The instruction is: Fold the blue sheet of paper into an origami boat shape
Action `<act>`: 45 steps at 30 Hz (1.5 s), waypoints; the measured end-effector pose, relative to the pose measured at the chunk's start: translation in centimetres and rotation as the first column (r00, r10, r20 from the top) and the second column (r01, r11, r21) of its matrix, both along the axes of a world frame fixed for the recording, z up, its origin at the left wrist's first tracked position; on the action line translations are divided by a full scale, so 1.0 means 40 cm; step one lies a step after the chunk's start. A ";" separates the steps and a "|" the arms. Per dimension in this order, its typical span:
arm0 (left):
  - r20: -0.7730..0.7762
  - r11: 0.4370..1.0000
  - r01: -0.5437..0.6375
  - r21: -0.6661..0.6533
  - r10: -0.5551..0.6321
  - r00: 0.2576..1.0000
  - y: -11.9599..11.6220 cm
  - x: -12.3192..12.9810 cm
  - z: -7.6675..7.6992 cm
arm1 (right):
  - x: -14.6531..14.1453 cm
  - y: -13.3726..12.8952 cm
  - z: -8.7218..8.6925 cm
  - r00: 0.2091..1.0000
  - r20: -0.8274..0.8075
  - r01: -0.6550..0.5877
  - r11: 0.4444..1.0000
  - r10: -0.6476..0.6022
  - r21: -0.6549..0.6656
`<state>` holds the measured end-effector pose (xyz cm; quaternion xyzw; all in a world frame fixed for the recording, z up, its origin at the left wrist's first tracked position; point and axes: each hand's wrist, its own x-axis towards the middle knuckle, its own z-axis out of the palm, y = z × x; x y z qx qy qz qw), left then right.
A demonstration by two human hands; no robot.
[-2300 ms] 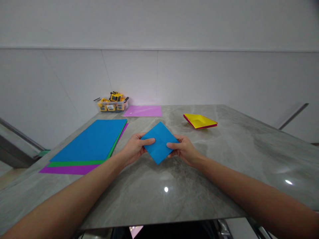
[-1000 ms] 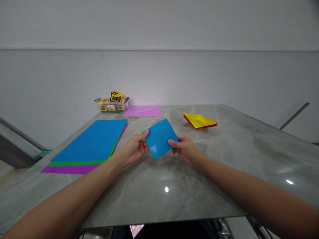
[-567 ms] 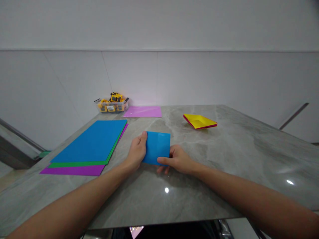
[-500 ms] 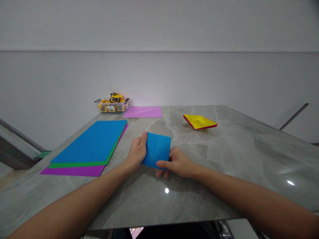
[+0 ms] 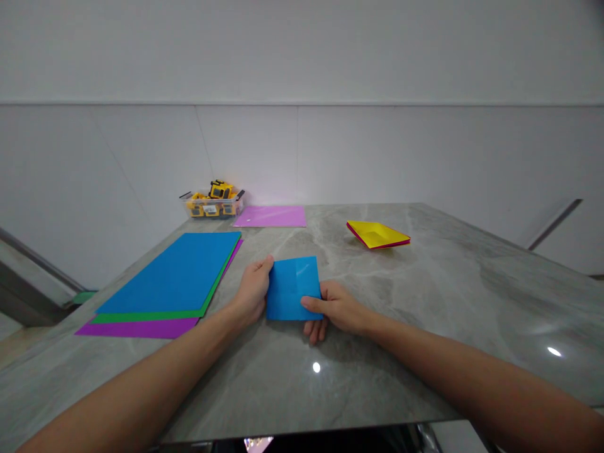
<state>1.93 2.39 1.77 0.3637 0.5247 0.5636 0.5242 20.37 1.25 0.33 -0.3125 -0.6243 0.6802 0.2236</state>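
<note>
A small blue paper square [image 5: 287,289] with faint crease lines is held up over the front middle of the table. My left hand [image 5: 253,289] grips its left edge, thumb on top at the upper corner and the other fingers mostly hidden. On the lower right edge, my right hand [image 5: 337,308] pinches the paper, thumb across the front and fingers behind and below. Large blue sheets [image 5: 174,270] lie to the left, over a green sheet [image 5: 146,317] and a purple sheet [image 5: 141,328].
A folded yellow paper piece with red edges [image 5: 377,234] rests right of centre. At the back left stand a clear plastic box [image 5: 214,207] holding yellow toy vehicles and a pink sheet [image 5: 271,216]. The grey table [image 5: 448,302] meets a white wall.
The blue square has turned slightly and its top edge has shifted left and down. My right hand's thumb has moved a little right and up. The whole view has tilted slightly.
</note>
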 end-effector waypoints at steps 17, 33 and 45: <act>-0.187 0.999 -0.004 -0.032 -0.002 0.982 -0.023 0.001 0.039 | 0.016 -0.021 0.025 0.983 0.088 -0.176 0.971 0.164 0.164; -0.567 0.930 0.359 0.082 -0.253 0.784 -0.074 0.032 0.052 | 0.002 -0.065 0.048 0.935 0.098 -0.354 0.909 0.341 0.218; -0.700 0.916 0.306 0.259 -0.040 0.713 -0.086 0.044 0.041 | -0.001 -0.059 0.061 0.935 0.194 -0.345 0.890 0.298 0.298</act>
